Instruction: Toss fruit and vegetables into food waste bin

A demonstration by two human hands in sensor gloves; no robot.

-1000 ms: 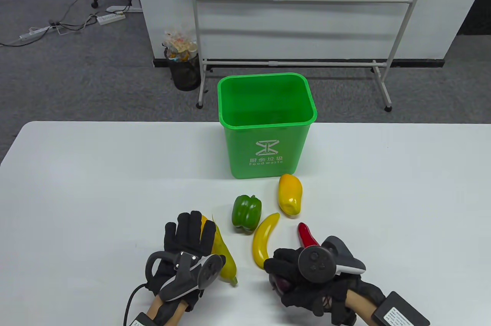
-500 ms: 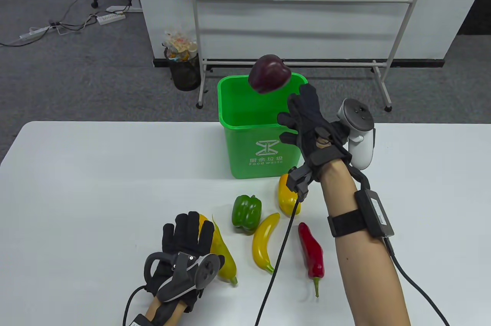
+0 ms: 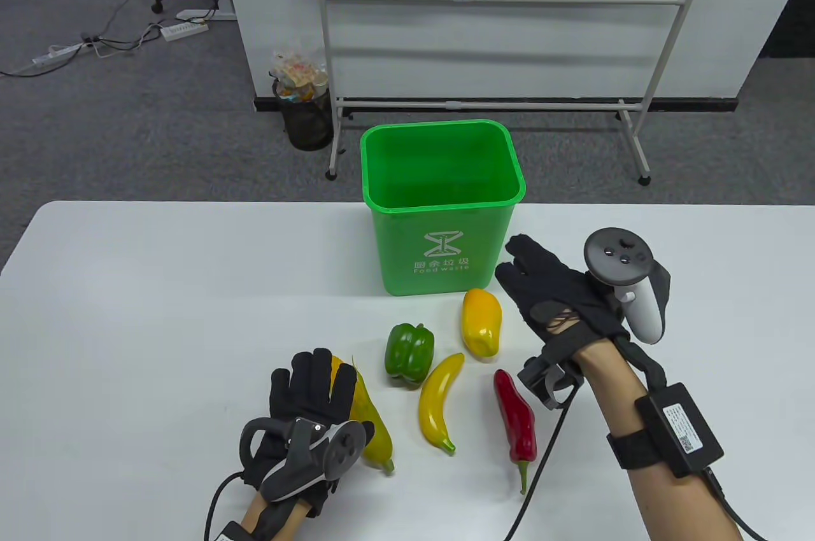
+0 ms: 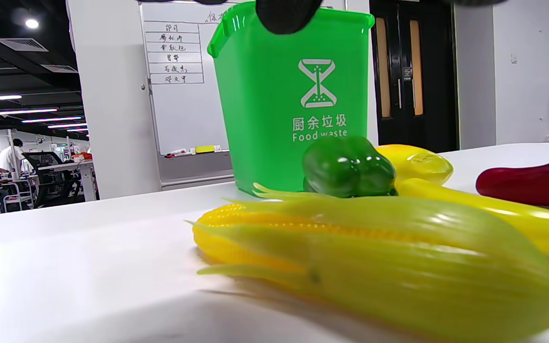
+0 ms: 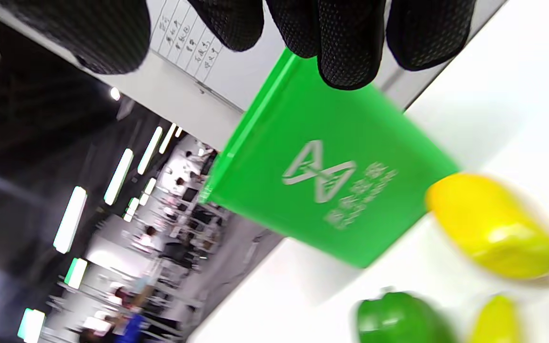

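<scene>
The green food waste bin (image 3: pixel 442 229) stands at the table's far middle. In front of it lie a yellow mango (image 3: pixel 481 322), a green pepper (image 3: pixel 409 353), a banana (image 3: pixel 439 401) and a red chili (image 3: pixel 514 417). My left hand (image 3: pixel 312 385) lies flat and open over a corn cob (image 3: pixel 372 426). My right hand (image 3: pixel 538 286) is open and empty, above the table just right of the mango. The left wrist view shows the corn (image 4: pixel 374 267), the pepper (image 4: pixel 348 166) and the bin (image 4: pixel 293 95). The right wrist view shows my fingers (image 5: pixel 346 43), the bin (image 5: pixel 331 166) and the mango (image 5: pixel 493 228).
A whiteboard stand (image 3: pixel 490 102) is on the floor behind the table. A black mesh waste basket (image 3: pixel 307 114) stands beside it. The bin sits close to the table's far edge (image 3: pixel 191 203).
My right hand gripped a dark purple fruit, swung up and let it go above the bin. The fruit is now out of sight and the hand has dropped back, empty. The left hand has not moved.
</scene>
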